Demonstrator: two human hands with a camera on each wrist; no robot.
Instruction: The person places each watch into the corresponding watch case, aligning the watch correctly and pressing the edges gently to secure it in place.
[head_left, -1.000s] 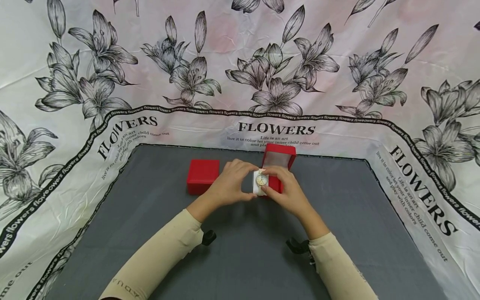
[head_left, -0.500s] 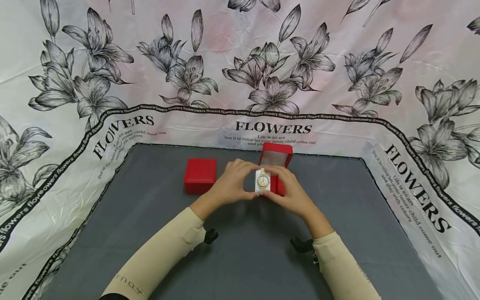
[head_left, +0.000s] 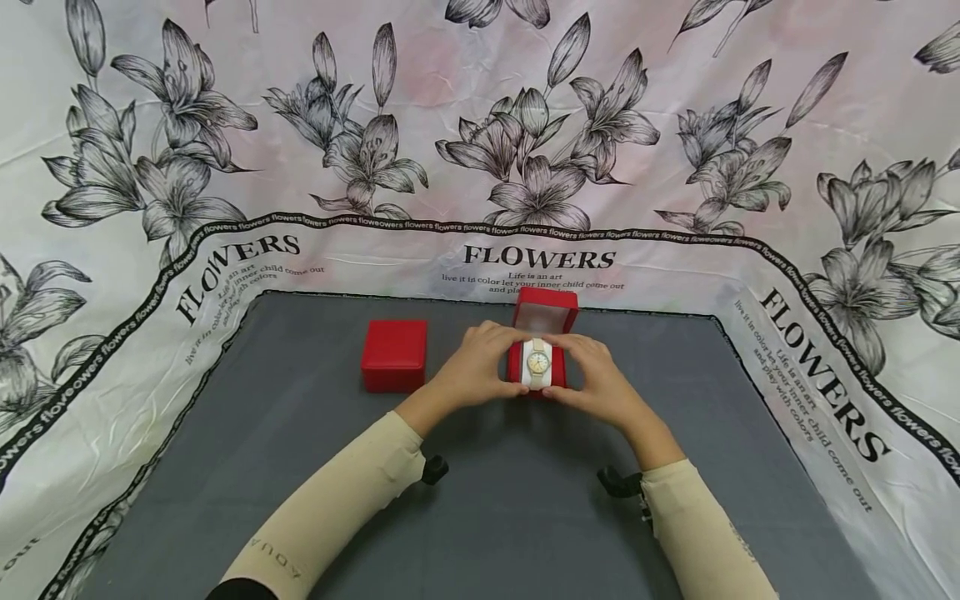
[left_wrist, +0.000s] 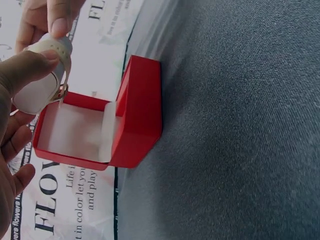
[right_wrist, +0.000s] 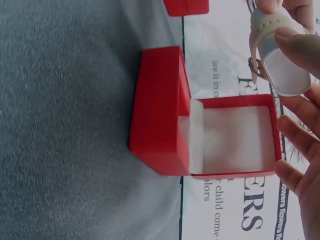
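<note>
A wristwatch (head_left: 537,363) with a pale strap is wrapped round a white cushion (head_left: 527,372), its dial facing up toward the head view. My left hand (head_left: 480,365) pinches one side of the cushion between thumb and fingers. On the opposite side my right hand (head_left: 600,382) pinches it too. In the left wrist view, the strap's buckle (left_wrist: 62,93) and the pale end of the cushion show. Below the watch stands an open red box (head_left: 560,371), its lid (right_wrist: 239,132) raised and lined in white. Both wrist views show the cushion held above the box.
A second red box (head_left: 393,356), closed, stands to the left on the grey cloth (head_left: 495,500). Behind the work rises a white flower-printed sheet (head_left: 420,258). A black strap piece (head_left: 618,482) sticks out by the right wrist, and another (head_left: 435,469) by the left.
Both hands have carried the watch and cushion rightward over the open box. The dial, tilted earlier, now faces squarely up. The right fingers have shifted to the cushion's right edge.
</note>
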